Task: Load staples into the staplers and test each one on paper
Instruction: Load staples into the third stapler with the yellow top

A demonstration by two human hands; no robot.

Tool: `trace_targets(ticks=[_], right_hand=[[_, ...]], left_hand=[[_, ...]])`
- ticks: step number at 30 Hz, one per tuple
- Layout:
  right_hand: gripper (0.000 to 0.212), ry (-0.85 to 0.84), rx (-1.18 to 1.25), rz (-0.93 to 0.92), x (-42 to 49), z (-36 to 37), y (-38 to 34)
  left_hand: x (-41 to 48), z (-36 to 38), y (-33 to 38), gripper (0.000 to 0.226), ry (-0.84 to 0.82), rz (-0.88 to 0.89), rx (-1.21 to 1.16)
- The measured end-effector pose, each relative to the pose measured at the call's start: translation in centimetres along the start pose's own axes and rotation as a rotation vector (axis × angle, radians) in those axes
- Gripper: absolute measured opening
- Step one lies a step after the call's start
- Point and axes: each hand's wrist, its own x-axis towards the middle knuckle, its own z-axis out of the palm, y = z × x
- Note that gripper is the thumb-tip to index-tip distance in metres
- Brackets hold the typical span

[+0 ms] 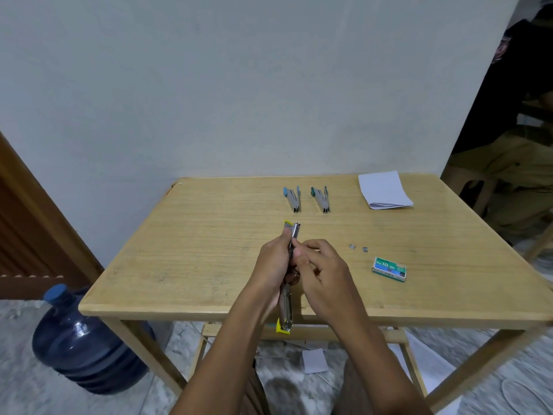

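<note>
Wooden table (209, 250) carries: blue-tipped stapler (292, 199), teal-tipped stapler (321, 199), folded paper (384, 190), staple box (389, 269), two loose staple strips (358, 248).

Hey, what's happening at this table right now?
A person is working on a yellow stapler, gripping it in the left hand while the right hand pinches at its opened metal top, apparently loading staples. Two more staplers, blue and teal, lie farther back. A staple box, two loose staple strips and folded paper wait on the right.

The staple box (389, 269) reads "No.10".
</note>
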Motion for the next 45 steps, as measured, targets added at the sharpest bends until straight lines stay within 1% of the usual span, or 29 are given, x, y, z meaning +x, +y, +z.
trace_targets(ticks=[3,5,6,7,9,11,13,14,16,17,18,20,21,22,24,26,28,29,30,32,34,36,40,43,45], right_hand=[[0.031,0.024,0.042,0.017,-0.3,0.0,0.0],[0.028,0.058,0.151,0.074,-0.4,0.2,-0.2],[0.026,0.09,0.245,0.14,-0.3,0.3,-0.4],[0.025,0.137,0.377,0.244,-0.1,0.6,-0.6],[0.027,0.215,0.731,0.532,0.5,0.8,-1.1],[0.032,0.235,1.113,0.754,1.1,0.8,-1.6],[0.037,0.223,1.402,0.902,1.8,0.4,-1.6],[0.038,0.214,1.489,0.956,2.2,0.2,-1.6],[0.035,0.236,1.568,1.037,2.8,0.1,-1.6],[0.032,0.263,1.595,1.061,2.9,0.1,-1.7],[0.032,0.289,1.618,1.071,3.0,0.1,-1.9],[0.037,0.336,1.656,1.06,2.9,0.1,-2.2],[0.037,0.349,1.68,1.043,2.8,0.1,-2.1],[0.036,0.348,1.709,1.017,2.7,0.0,-2.1],[0.028,0.349,1.717,0.962,2.7,-0.3,-1.8],[0.025,0.367,1.615,0.89,2.7,-1.1,-0.9],[0.026,0.36,1.428,0.784,3.0,-2.0,-0.1],[0.027,0.341,1.289,0.735,3.3,-2.5,0.3],[0.029,0.319,1.1,0.69,3.6,-2.9,0.7],[0.03,0.246,0.609,0.598,4.0,-3.8,1.3],[0.03,0.139,0.153,0.481,4.4,-4.5,1.8],[0.03,0.017,-0.143,0.407,4.9,-4.8,2.2],[0.028,-0.167,-0.487,0.285,5.4,-4.2,3.4],[0.027,-0.24,-0.613,0.229,5.4,-3.8,3.8],[0.028,-0.254,-0.656,0.199,5.2,-4.0,4.1]], left_hand=[[0.0,0.1,-0.1,0.042,0.013,-0.006,0.008],[-0.1,0.3,0.0,0.046,0.021,0.007,0.026],[-0.2,0.4,0.1,0.048,0.027,0.02,0.04],[-0.1,0.5,0.3,0.048,0.039,0.036,0.063],[-0.1,0.6,0.6,0.046,0.074,0.092,0.171],[0.3,0.6,0.5,0.045,0.105,0.213,0.393],[0.3,0.7,0.5,0.04,0.088,0.351,0.679],[0.3,0.7,0.5,0.037,0.074,0.409,0.863],[0.1,1.0,0.8,0.035,0.078,0.505,1.236],[0.2,1.1,1.1,0.035,0.089,0.543,1.351],[0.3,1.2,1.3,0.035,0.1,0.572,1.411],[0.4,1.2,1.5,0.034,0.115,0.62,1.395],[0.5,1.1,1.6,0.034,0.114,0.624,1.297],[0.6,1.0,1.7,0.033,0.102,0.603,1.134],[0.9,0.8,1.7,0.036,0.077,0.495,0.757],[1.2,0.5,1.7,0.042,0.038,0.302,0.443],[1.2,0.1,1.5,0.04,-0.053,0.109,0.126],[1.2,-0.1,1.1,0.039,-0.094,0.045,0.019],[1.2,-0.2,0.8,0.039,-0.121,0.001,-0.042],[1.3,-0.2,0.0,0.039,-0.148,-0.052,-0.093],[1.6,-0.1,-0.8,0.038,-0.168,-0.088,-0.129],[1.9,0.1,-1.3,0.038,-0.195,-0.103,-0.16],[2.2,0.6,-1.3,0.037,-0.23,-0.106,-0.225],[2.2,0.8,-1.3,0.039,-0.206,-0.11,-0.177],[2.1,0.9,-1.2,0.041,-0.166,-0.095,-0.07]])
